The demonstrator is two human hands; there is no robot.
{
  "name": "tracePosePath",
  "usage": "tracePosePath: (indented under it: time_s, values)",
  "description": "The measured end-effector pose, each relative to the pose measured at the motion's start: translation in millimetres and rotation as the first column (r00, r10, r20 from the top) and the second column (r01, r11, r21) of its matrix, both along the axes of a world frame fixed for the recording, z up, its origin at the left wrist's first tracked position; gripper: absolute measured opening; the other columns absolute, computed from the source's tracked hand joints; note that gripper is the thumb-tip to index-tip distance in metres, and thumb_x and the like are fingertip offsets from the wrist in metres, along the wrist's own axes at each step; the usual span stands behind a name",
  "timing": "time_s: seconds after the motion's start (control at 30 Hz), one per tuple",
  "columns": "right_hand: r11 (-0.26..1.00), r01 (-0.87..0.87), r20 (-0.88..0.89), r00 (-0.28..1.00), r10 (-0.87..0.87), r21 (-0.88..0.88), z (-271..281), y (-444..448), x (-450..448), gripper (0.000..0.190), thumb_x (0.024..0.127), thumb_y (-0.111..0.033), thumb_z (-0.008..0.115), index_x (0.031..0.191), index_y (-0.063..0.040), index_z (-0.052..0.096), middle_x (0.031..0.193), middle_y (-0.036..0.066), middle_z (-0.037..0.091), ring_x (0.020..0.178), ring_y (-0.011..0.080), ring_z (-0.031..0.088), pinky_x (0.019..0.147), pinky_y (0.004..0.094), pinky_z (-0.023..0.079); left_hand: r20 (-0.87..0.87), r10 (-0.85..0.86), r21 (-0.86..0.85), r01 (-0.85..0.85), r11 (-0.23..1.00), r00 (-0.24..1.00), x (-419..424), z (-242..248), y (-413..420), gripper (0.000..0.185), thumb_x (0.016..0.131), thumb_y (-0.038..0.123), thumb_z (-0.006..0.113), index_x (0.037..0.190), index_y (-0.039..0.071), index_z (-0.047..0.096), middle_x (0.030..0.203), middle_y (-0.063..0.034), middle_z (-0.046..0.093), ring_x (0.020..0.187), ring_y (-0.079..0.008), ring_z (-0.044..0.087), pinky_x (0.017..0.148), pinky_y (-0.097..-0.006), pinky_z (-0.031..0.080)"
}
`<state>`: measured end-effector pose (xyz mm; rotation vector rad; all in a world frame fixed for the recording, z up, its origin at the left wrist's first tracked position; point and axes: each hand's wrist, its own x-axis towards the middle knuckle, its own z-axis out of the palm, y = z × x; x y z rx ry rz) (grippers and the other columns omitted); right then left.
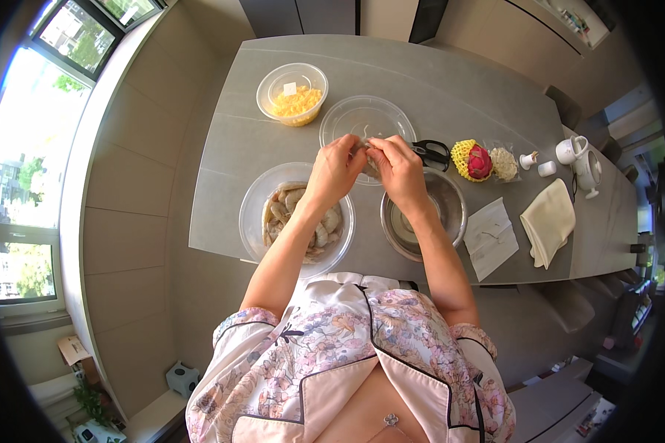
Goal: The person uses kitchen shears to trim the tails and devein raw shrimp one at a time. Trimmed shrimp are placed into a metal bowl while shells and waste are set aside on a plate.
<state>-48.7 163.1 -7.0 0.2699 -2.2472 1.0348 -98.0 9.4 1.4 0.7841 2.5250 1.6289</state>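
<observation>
My left hand [335, 170] and my right hand [398, 170] meet over a round clear plastic lid [366, 111], their fingertips pinching a raw shrimp [370, 166] between them. Part of the shrimp is covered by the fingers. Below my left forearm stands a clear plastic bowl [250, 221] filled with raw unpeeled shrimp [327, 224]. A stainless steel bowl [461, 221] lies partly under my right forearm, and its contents are hard to make out. Black-handled scissors [433, 154] rest beside the lid, their blades hidden behind my right hand.
A lidded plastic container [296, 102] of yellow shredded food stands at the back left. To the right are a dragon fruit [479, 162] in foam netting, a bagged pale item [503, 163], a white paper towel [492, 238] with a dark thin strand, a folded cream cloth [548, 221] and white ceramic vessels [587, 166].
</observation>
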Motion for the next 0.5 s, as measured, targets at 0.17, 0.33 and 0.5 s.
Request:
tracePosePath:
  time_s: [0.17, 0.33, 0.5]
  values:
    - [0.995, 0.019, 0.071, 0.997, -0.013, -0.096, -1.6, 1.5, -1.7, 0.008, 0.093, -0.004, 0.066, 0.099, 0.001, 0.067, 0.086, 0.011, 0.066, 0.073, 0.0245, 0.066, 0.062, 0.0329, 0.052, -0.093, -0.009, -0.015, 0.007, 1.000, 0.996, 3.0, 2.5, 2.3, 0.019, 0.089, 0.012, 0.064, 0.098, -0.005, 0.063, 0.091, -0.0234, 0.067, 0.080, -0.0408, 0.067, 0.068, -0.0433, 0.053]
    - [0.973, 0.032, 0.142, 0.990, 0.001, -0.227, -2.3, 1.1, -1.0, 0.007, 0.094, -0.005, 0.064, 0.097, 0.002, 0.066, 0.086, 0.010, 0.068, 0.070, 0.0169, 0.065, 0.063, 0.0304, 0.052, -0.151, -0.012, -0.060, 0.003, 0.998, 0.988, 2.7, 2.1, 3.6, 0.019, 0.092, 0.012, 0.065, 0.101, -0.003, 0.065, 0.089, -0.0190, 0.068, 0.072, -0.0275, 0.067, 0.067, -0.0344, 0.054]
    - [0.969, 0.028, 0.148, 0.989, 0.008, -0.246, -7.1, 2.9, -3.0, 0.010, 0.096, -0.007, 0.064, 0.099, 0.002, 0.065, 0.084, 0.008, 0.068, 0.069, 0.0126, 0.062, 0.064, 0.0279, 0.051, -0.071, 0.001, -0.036, -0.004, 0.999, 0.997, 4.2, 3.3, 5.2, 0.019, 0.093, 0.013, 0.063, 0.101, -0.003, 0.065, 0.085, -0.0171, 0.068, 0.070, -0.0238, 0.065, 0.066, -0.0331, 0.054]
